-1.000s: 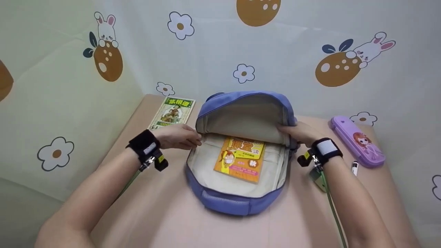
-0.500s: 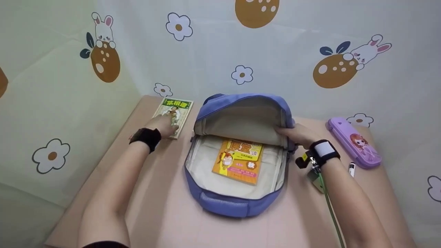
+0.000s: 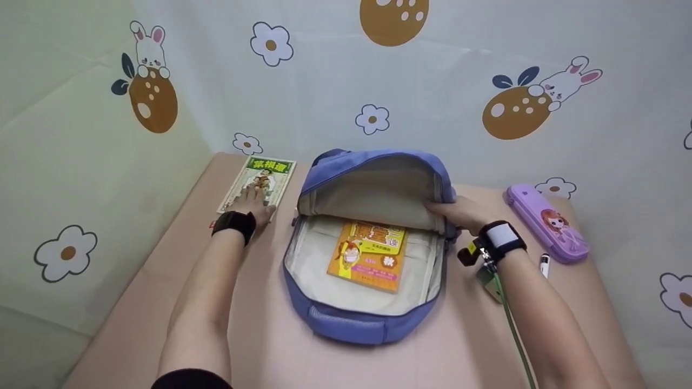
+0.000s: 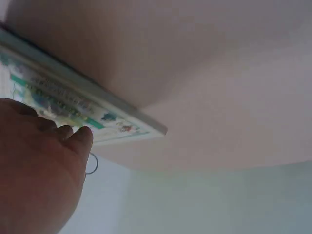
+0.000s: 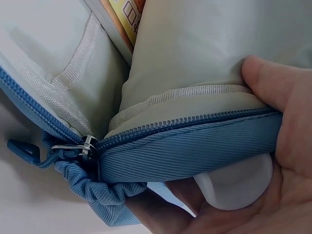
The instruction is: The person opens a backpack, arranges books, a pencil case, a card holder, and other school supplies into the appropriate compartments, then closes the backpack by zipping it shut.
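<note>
My left hand [image 3: 252, 208] lies on a thin book [image 3: 266, 177] with a green title band, left of the backpack. Its fingers are spread over the cover; in the left wrist view they reach across the book's printed face. An open blue backpack [image 3: 346, 326] lies in the middle of the table, its pale lining showing. Thumb inside and fingers outside, my right hand [image 3: 466, 213] grips the right edge of the raised backpack flap [image 3: 373, 189]. In the right wrist view, the zipper edge [image 5: 195, 122] runs into that grip. An orange book [image 3: 368, 259] lies inside the backpack.
Right of the backpack lie a purple pencil case [image 3: 549, 222], a white marker [image 3: 545, 266] and a green object [image 3: 491, 287] partly hidden by my right wrist. A small red item [image 3: 212, 224] shows beside my left wristband. A printed curtain [image 3: 319, 81] stands behind the table.
My left hand has left the backpack's left edge and moved left onto the green-titled book, fingers spreading over its cover. The right hand keeps holding the flap.
</note>
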`<act>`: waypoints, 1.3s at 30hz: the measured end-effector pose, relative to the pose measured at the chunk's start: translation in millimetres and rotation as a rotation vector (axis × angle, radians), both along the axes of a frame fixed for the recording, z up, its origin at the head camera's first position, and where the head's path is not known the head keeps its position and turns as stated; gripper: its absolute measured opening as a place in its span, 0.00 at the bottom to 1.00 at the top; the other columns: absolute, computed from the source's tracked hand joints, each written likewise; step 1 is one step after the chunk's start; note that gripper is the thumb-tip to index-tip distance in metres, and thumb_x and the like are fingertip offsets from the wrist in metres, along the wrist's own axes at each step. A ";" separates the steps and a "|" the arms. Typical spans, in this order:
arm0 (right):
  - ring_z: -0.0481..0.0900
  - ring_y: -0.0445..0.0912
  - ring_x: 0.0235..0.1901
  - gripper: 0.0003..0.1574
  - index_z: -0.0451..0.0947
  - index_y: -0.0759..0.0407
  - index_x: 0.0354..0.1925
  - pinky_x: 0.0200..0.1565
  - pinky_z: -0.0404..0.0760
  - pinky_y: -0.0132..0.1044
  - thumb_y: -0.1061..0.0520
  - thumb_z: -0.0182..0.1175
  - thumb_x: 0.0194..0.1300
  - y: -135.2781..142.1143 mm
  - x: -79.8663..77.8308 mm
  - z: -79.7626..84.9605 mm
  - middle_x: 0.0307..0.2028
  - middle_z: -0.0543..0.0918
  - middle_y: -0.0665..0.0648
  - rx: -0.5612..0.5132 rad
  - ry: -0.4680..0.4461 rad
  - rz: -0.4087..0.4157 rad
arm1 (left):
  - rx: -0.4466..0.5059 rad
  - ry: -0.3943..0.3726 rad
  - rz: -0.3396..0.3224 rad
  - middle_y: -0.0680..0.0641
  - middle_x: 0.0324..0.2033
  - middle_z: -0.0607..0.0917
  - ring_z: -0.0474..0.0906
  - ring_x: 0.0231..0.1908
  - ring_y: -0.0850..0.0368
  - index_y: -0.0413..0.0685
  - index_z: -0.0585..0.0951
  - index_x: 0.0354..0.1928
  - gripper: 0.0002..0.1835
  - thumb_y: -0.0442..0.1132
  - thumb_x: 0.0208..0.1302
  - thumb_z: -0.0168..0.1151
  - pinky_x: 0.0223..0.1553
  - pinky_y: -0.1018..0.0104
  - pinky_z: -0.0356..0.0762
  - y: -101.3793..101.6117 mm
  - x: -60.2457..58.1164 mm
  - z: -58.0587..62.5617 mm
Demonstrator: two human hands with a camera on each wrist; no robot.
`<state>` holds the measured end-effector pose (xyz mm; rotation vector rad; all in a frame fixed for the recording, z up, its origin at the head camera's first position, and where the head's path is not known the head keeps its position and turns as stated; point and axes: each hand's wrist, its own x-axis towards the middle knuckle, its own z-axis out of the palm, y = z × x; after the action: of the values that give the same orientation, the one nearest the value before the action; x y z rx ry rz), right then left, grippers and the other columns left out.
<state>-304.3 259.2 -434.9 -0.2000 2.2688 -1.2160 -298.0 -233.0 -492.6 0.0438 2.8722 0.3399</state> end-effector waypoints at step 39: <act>0.66 0.56 0.60 0.49 0.62 0.67 0.69 0.64 0.67 0.51 0.32 0.58 0.71 2.0 -1.1 -3.9 0.62 0.68 0.65 0.018 0.020 0.004 | -0.119 -0.114 -0.133 0.23 0.75 0.50 0.49 0.73 0.23 0.23 0.51 0.75 0.39 0.48 0.78 0.49 0.71 0.35 0.54 -2.1 110.5 7.5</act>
<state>-305.5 261.2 -438.9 -0.2108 2.2948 -1.1965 -187.5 -235.1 -485.1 0.1863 2.7534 0.1404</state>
